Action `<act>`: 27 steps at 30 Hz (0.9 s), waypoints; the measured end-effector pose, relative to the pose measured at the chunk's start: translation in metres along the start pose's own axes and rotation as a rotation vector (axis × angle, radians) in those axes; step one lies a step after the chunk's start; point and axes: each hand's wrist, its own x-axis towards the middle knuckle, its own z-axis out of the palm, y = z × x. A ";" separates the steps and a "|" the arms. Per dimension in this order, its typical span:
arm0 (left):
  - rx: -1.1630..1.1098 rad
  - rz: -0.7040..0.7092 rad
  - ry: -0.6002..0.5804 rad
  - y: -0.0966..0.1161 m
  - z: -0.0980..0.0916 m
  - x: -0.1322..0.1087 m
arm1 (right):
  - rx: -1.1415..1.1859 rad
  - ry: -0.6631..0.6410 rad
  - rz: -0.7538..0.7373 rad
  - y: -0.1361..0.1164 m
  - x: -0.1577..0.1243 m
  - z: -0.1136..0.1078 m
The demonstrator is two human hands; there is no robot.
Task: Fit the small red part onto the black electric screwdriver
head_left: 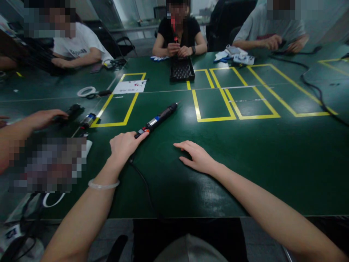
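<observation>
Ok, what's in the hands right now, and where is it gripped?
The left hand holds the black electric screwdriver by its rear end, the end nearer the wearer. The right hand is open, with nothing visible in it.

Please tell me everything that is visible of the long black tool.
The long black tool is a slim, plastic-looking cylinder with a silver-and-blue band, a red-orange part toward the rear, and a thin tip, somewhat blurred. It slants forward and to the right over the green table; whether it touches the surface is unclear. The left hand has its grip on the rear end. A dark cord, apparently the tool's, runs from below the hand to the near edge.
</observation>
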 end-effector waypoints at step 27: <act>0.086 0.065 0.425 -0.060 0.010 0.030 | -0.018 -0.007 -0.002 0.000 0.001 0.001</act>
